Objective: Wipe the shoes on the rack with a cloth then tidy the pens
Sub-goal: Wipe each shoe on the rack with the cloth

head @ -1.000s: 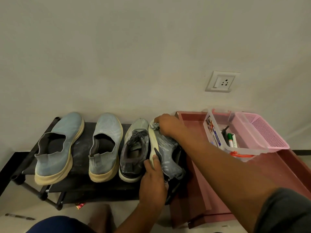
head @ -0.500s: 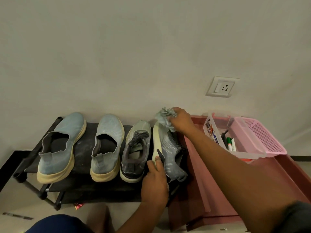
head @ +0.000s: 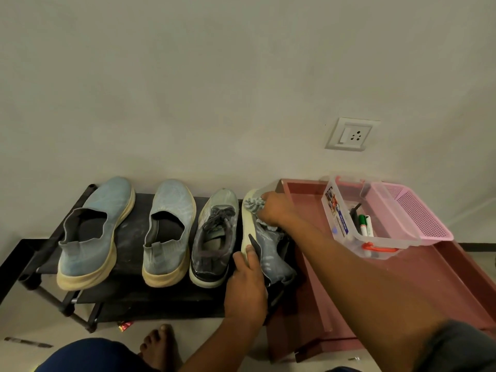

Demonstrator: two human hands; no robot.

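Wiping in progress: soft, limp cloth (head: 255, 204) is being bunched in right hand (head: 273, 213); tipped grey shoe (head: 268, 245), light but floppy, is being gripped at heel sole by left hand (head: 245, 288).

The left hand (head: 245, 287) grips the heel of a tipped grey sneaker (head: 264, 248) on the black rack (head: 128, 294). The right hand (head: 273, 212) presses a grey cloth (head: 255, 204) on its toe. Pens (head: 364, 224) sit in a clear box (head: 375, 244) nearby.

4 shoes (head: 171, 232) on black rack (head: 128, 296); pens (head: 363, 224) in clear box.
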